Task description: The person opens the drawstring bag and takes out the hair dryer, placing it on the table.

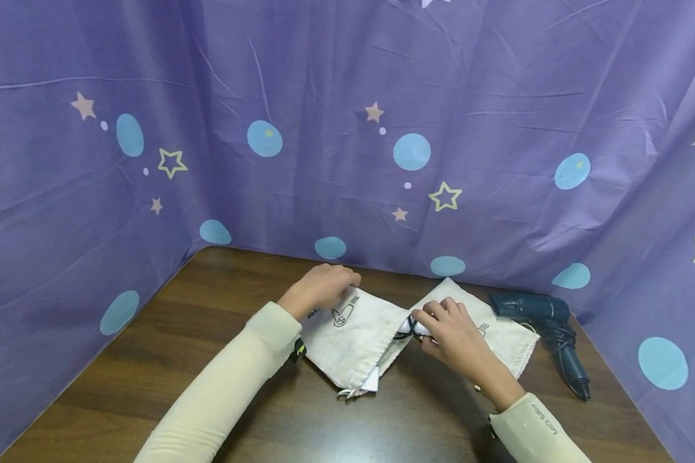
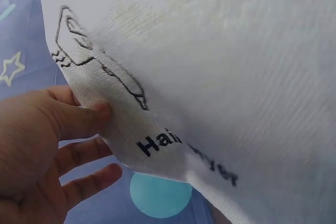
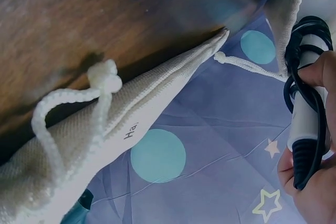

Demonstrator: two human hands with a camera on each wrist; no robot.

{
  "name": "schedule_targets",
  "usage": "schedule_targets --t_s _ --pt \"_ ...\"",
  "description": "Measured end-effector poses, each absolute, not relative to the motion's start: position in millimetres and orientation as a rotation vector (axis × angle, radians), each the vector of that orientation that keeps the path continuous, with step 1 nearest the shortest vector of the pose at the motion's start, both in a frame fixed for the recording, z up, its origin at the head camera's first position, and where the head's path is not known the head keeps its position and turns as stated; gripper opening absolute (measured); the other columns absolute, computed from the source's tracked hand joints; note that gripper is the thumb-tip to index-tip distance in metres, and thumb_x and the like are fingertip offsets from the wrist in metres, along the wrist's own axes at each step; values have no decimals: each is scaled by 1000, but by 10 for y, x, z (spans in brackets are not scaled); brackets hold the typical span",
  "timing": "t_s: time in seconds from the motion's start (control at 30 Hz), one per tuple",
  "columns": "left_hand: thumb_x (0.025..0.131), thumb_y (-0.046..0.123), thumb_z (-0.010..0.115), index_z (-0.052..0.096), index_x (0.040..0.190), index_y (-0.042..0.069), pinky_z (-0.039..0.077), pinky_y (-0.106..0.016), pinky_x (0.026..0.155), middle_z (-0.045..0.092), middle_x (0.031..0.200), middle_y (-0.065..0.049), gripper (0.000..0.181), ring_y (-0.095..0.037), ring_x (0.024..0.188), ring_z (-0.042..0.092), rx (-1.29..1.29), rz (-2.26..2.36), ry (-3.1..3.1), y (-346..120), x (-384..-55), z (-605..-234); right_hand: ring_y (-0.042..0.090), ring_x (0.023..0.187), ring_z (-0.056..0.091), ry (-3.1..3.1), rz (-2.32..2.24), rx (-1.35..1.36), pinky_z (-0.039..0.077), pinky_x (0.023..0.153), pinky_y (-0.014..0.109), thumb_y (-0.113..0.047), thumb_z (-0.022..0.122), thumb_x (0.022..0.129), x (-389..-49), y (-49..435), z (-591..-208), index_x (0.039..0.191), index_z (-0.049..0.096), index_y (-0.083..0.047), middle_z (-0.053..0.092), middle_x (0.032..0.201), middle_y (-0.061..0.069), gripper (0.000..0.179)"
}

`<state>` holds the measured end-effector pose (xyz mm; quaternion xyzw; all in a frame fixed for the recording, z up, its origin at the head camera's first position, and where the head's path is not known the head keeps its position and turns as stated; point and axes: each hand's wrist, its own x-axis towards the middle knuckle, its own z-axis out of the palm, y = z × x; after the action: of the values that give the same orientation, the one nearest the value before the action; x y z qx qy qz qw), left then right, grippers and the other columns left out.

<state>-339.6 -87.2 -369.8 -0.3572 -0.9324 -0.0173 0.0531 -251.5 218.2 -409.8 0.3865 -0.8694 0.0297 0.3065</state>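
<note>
My left hand (image 1: 324, 288) pinches the far left corner of a white cloth drawstring bag (image 1: 359, 334), thumb on top in the left wrist view. The bag (image 2: 173, 93) carries a dryer drawing and "Hair" lettering, and is lifted at that corner. At the bag's right side my right hand (image 1: 460, 341) grips the white handle of a hair dryer (image 3: 310, 114), wrapped in its black cord. The rest of this dryer is hidden at the bag. A second white drawstring bag (image 1: 506, 341) lies beneath and beyond the right hand.
A dark teal hair dryer (image 1: 535, 308) lies on the wooden table (image 1: 255, 392) at the right, beside the second bag. A white tag (image 1: 371, 381) pokes out at the first bag's near edge. The purple curtain (image 1: 336, 173) stands right behind the table.
</note>
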Motion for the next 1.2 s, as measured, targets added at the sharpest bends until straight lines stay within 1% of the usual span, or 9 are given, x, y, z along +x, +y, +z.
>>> schedule_targets --t_s 0.13,0.23,0.33,0.4,0.47,0.57,0.7,1.03,1.2 --pt "91 -2 65 54 79 17 36 -31 63 46 75 5 25 -13 69 42 -1036 -44 -2814 -959 -3451 -3748 26 88 49 -2320 101 1027 41 76 45 -16 80 73 -2508 2220 -4113 120 64 -16 60 105 3 50" --pt "90 -2 66 59 83 19 40 -32 65 53 77 6 24 -13 70 44 -974 -17 -2834 -1034 -3486 -3813 26 88 49 -2322 120 1018 39 74 44 -16 82 71 -2499 2270 -4140 120 65 -16 60 105 2 52" --pt "93 -1 64 66 93 19 47 -35 71 64 87 5 20 -14 76 53 -964 -46 -2866 -1076 -3486 -3864 25 87 48 -2321 136 1011 38 73 42 -17 84 70 -2494 2312 -4163 120 65 -16 60 105 2 53" --pt "94 -1 61 69 104 17 50 -38 78 69 100 3 22 -16 86 60 -1007 -111 -2864 -1076 -3476 -3885 25 88 48 -2320 145 1012 38 73 42 -17 84 70 -2495 2330 -4171 120 64 -16 60 105 1 54" --pt "96 1 59 69 113 16 52 -39 84 69 109 1 25 -17 96 63 -1082 -230 -2845 -1058 -3468 -3901 25 88 49 -2319 154 1016 38 73 43 -17 85 70 -2496 2339 -4173 120 64 -16 60 106 1 54" --pt "99 4 58 66 119 15 51 -37 89 66 114 1 25 -16 103 62 -1224 -420 -2789 -1026 -3461 -3917 24 89 49 -2317 168 1023 39 74 43 -16 85 70 -2494 2347 -4171 120 65 -16 60 106 1 54" --pt "101 6 59 64 115 17 51 -34 86 64 108 4 19 -12 98 59 -1307 -518 -2736 -1020 -3466 -3939 24 90 49 -2322 185 1025 39 74 42 -15 85 70 -2494 2351 -4170 120 65 -16 59 106 1 55" --pt "101 4 58 64 106 21 49 -32 82 63 102 8 19 -10 91 57 -1216 -520 -2769 -1131 -3512 -3944 27 94 52 -2303 215 1032 41 77 46 -13 84 70 -2510 2400 -4187 120 65 -16 60 106 2 54" --pt "100 5 61 65 111 19 50 -35 84 64 106 5 18 -15 96 59 -1135 -427 -2764 -1136 -3446 -3914 26 93 52 -2296 220 1018 42 77 46 -12 81 71 -2517 2416 -4175 118 65 -17 61 105 2 50"
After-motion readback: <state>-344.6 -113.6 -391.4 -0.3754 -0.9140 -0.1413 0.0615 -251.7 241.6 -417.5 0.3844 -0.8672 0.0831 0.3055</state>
